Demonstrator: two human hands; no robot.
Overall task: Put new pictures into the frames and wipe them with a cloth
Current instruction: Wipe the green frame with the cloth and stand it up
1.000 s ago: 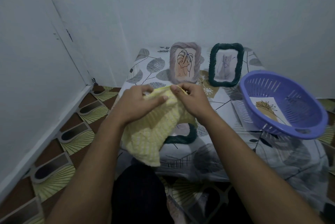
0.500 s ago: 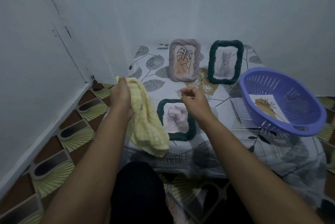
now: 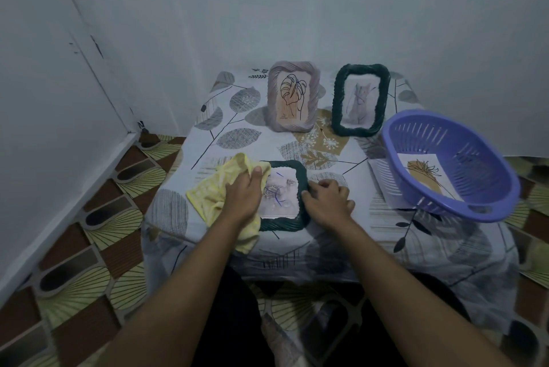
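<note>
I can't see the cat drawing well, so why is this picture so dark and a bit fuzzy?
Head view: dim, bluish room light leaves the cat drawing in the upright green frame faint; the purple basket has soft, slightly smeared edges; the wide lens stretches both arms near the bottom.

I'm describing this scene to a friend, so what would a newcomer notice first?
Nearest, the left hand holds a yellow cloth on a dark green frame lying flat, while the right hand grips its right side. Behind stand a mauve frame and a second green frame; a purple basket with a picture inside sits at the right.
</note>
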